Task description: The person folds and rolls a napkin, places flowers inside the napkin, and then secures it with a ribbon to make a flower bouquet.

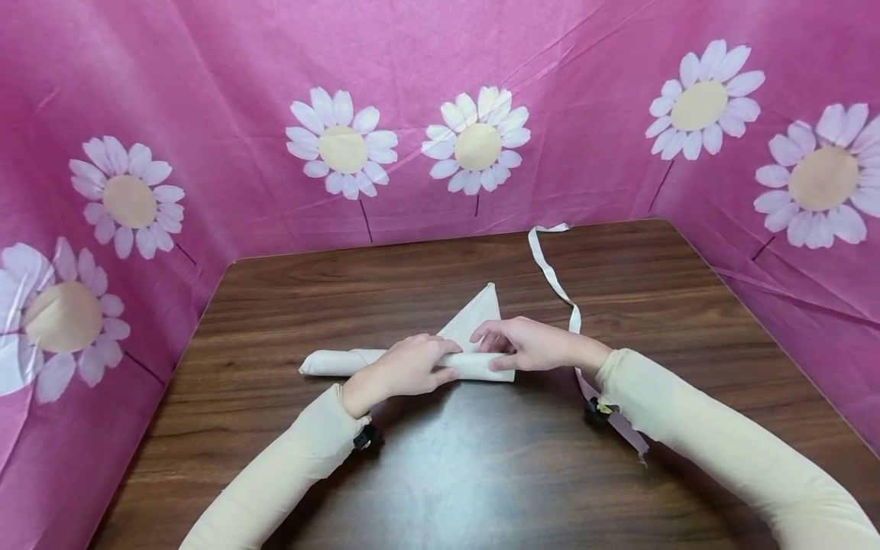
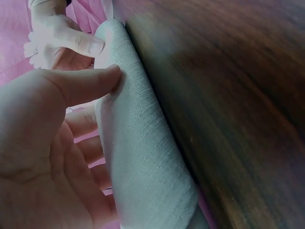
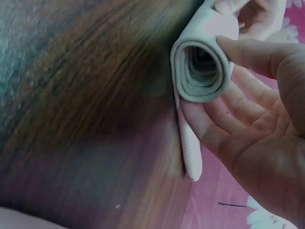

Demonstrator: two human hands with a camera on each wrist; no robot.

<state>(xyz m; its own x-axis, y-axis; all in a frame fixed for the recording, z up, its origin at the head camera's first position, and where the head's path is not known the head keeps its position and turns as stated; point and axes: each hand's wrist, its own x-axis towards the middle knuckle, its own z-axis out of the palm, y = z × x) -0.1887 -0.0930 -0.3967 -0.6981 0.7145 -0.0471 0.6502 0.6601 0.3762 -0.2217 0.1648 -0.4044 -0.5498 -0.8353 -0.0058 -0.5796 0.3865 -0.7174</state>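
A cream woven cloth [image 1: 481, 367] lies partly rolled into a tube on the table. Its unrolled part makes a triangular flap [image 1: 481, 313] that points away from me. My left hand [image 1: 406, 367] grips the roll near its middle, thumb [image 2: 95, 85] on the near side and fingers behind it. Close to the right end, my right hand [image 1: 529, 344] holds the roll between thumb and fingers. The right wrist view shows the hollow, layered end of the rolled cloth [image 3: 200, 71]. The roll's left end sticks out past my left hand.
A long white ribbon [image 1: 543, 263] runs from the back of the brown wooden table [image 1: 289, 298] toward the front, passing beneath my right wrist. Its near end is frayed. Pink fabric [image 1: 412, 46] with white daisies stands behind the table and along both sides.
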